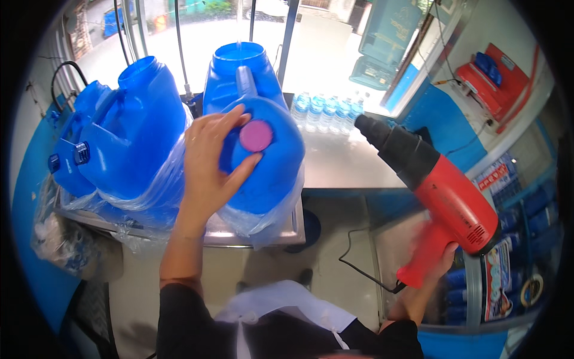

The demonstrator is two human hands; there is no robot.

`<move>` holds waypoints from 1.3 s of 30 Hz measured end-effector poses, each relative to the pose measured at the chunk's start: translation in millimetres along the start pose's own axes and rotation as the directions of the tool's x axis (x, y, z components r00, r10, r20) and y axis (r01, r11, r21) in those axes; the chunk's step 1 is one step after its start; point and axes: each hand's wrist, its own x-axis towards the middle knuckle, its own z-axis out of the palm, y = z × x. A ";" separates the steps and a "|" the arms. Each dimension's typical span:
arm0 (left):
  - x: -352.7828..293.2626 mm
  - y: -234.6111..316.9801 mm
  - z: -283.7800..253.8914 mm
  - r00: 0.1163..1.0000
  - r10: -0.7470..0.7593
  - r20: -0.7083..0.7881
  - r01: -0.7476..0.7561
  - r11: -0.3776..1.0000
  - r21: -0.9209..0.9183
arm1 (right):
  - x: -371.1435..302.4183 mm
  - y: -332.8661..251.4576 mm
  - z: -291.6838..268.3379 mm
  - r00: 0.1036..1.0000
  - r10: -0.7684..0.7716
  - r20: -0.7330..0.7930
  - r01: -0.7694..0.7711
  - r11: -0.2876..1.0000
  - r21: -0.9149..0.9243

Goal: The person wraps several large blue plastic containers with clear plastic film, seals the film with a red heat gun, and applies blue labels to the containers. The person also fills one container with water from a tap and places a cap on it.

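Note:
My left hand point(209, 157) is at a blue water jug point(266, 185), its thumb and fingers curved round a pink cap point(256, 136) on the side facing me. The jug's wide mouth point(239, 51) stands uncapped at the far end, under a thin vertical stream or pipe. Gripped in my right hand point(439, 266) is a red heat gun point(457, 203). Its black nozzle point(388, 143) points up and left, apart from the jug. The handle is slightly blurred, and most of my right fingers are hidden behind it.
More blue jugs point(140, 137) stand at the left on a metal counter point(287, 230), with clear plastic wrap point(152, 179) around their bases. Small water bottles point(329, 110) line the window side. A black cord point(359, 272) hangs below the heat gun. A red box point(493, 84) is on the right wall.

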 end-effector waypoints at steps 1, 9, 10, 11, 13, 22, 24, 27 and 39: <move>0.7 -3.7 -0.6 1.000 0.006 0.022 -0.006 1.000 0.004 | -10.0 -13.3 20.3 0.999 0.026 -0.039 -0.027 0.999 -0.032; 4.4 -18.2 -6.0 0.993 0.115 -0.029 -0.117 0.988 -0.100 | -52.7 -54.4 160.1 0.911 -0.158 -0.380 0.103 0.982 -0.161; 4.5 -18.7 -5.4 0.993 0.114 -0.038 -0.117 0.986 -0.115 | -55.1 -59.8 168.0 0.916 -0.181 -0.359 0.105 0.970 -0.220; 4.3 -19.2 -4.6 0.993 0.113 -0.041 -0.117 0.984 -0.131 | -57.3 -65.4 174.8 0.913 -0.195 -0.358 0.110 0.963 -0.246; 3.8 -20.7 -2.6 0.989 0.128 -0.075 -0.137 0.982 -0.131 | -57.5 -72.9 183.8 0.918 -0.202 -0.341 0.112 0.958 -0.266; 3.7 -20.7 -4.4 0.994 0.111 -0.017 -0.112 0.988 -0.103 | -47.4 -82.9 200.6 0.934 -0.209 -0.291 0.129 0.953 -0.273; 5.3 -22.8 -8.9 0.993 0.121 0.000 -0.120 0.985 -0.122 | -46.7 -85.4 204.4 0.945 -0.208 -0.253 0.123 0.941 -0.315; 7.7 -26.9 -15.3 0.990 0.142 -0.008 -0.142 0.974 -0.177 | -45.1 -91.5 210.3 0.963 -0.209 -0.173 0.142 0.932 -0.334; -43.2 -47.8 -140.6 0.926 0.109 -0.361 -0.030 0.975 0.218 | -41.7 -117.9 234.6 0.963 -0.217 -0.158 0.107 0.851 -0.515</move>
